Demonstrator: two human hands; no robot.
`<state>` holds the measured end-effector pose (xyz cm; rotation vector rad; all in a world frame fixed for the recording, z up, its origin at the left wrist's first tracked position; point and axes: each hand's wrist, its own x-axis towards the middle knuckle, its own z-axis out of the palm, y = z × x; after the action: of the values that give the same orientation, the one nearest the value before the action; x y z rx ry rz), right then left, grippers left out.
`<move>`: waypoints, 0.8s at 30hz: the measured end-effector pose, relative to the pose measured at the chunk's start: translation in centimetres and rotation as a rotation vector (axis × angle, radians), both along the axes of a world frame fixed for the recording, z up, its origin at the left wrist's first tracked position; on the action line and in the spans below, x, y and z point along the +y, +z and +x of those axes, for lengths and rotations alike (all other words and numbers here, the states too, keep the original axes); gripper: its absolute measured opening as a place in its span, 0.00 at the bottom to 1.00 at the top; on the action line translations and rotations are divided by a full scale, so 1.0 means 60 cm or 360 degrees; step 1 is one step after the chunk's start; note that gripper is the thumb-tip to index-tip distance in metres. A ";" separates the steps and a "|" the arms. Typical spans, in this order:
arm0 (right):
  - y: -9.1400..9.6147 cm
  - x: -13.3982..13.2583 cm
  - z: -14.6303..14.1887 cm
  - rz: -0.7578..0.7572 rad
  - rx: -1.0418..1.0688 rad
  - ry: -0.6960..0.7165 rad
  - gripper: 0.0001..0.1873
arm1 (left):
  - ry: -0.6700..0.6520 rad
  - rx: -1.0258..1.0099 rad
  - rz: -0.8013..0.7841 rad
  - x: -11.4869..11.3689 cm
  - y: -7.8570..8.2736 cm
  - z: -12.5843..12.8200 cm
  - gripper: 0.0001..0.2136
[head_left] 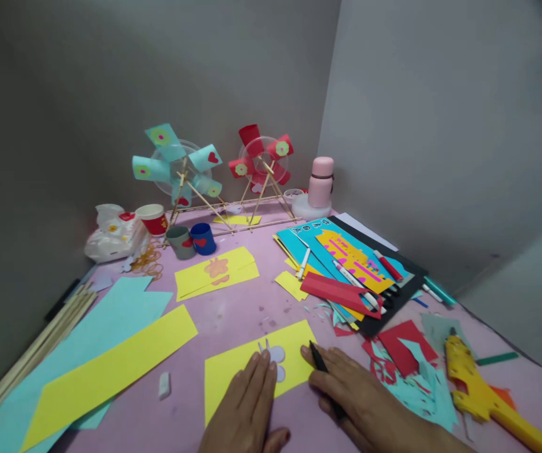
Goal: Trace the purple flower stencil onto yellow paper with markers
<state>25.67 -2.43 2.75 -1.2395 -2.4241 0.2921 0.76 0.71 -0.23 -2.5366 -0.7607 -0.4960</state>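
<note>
My left hand (250,402) lies flat, fingers stretched, on a yellow paper sheet (233,371) at the near edge of the pink table (233,308). Its fingertips touch a small pale cut-out shape (277,360) resting on that sheet. My right hand (362,399) rests beside it, fingers curled round a black pen (321,368) whose tip touches the yellow sheet's right edge.
A yellow glue gun (476,390) lies at the right near red and teal paper scraps (407,365). Coloured sheets, markers and red scissors (341,292) are stacked behind. Two paper windmill models (176,167), cups (190,240), a pink bottle (321,182) and wooden sticks (39,349) line the back and left.
</note>
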 end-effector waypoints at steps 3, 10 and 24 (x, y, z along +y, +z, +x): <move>-0.006 -0.012 0.024 0.0082 -0.0057 -0.0112 0.18 | -0.0004 -0.0011 -0.0016 0.001 -0.001 0.004 0.23; -0.014 -0.017 0.031 0.0243 0.0251 -0.0289 0.15 | -0.0087 -0.0161 -0.0105 0.015 0.007 0.004 0.17; -0.014 -0.013 0.017 0.0068 0.0606 -0.0477 0.13 | -0.0157 -0.0309 -0.0187 0.005 0.014 -0.018 0.17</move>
<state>26.68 -3.19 1.91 -1.3649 -1.8881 0.3493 -0.31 1.04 0.64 -2.6727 -0.7549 -0.7604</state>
